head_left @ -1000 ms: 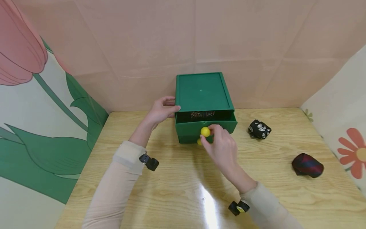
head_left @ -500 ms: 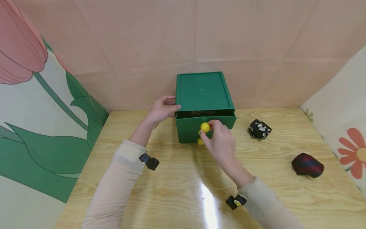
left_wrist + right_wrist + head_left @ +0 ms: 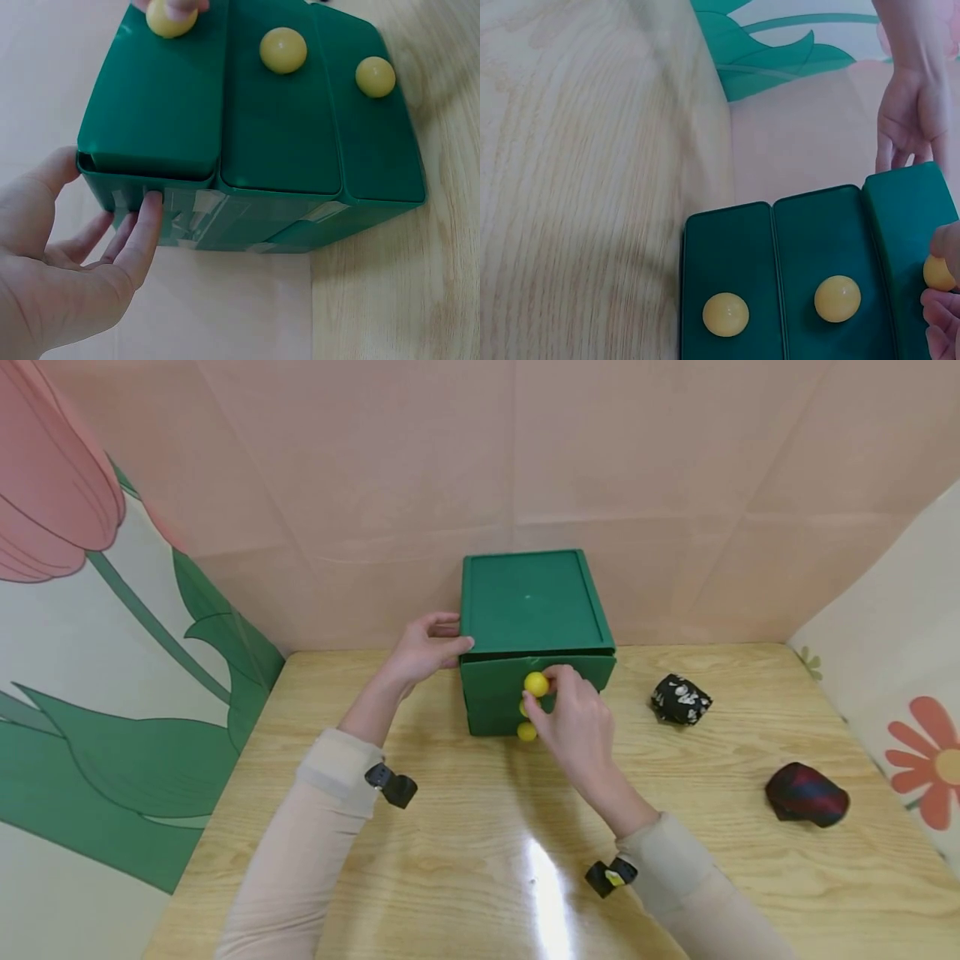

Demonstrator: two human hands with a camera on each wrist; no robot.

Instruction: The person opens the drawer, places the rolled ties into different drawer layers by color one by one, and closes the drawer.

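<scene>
In the head view the right hand (image 3: 573,722) covers the middle yellow knob (image 3: 525,707) and part of the drawer fronts of the green drawer chest (image 3: 532,602). The right wrist view's right edge cuts off the top knob (image 3: 937,273) and that hand's fingers (image 3: 941,319). In the left wrist view, the top edge crops the fingertips (image 3: 180,6) on that knob.

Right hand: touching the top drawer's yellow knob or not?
Touching. In the head view the right hand has its fingers curled round the top yellow knob of the green drawer box; the left wrist view shows fingertips on it.
</scene>
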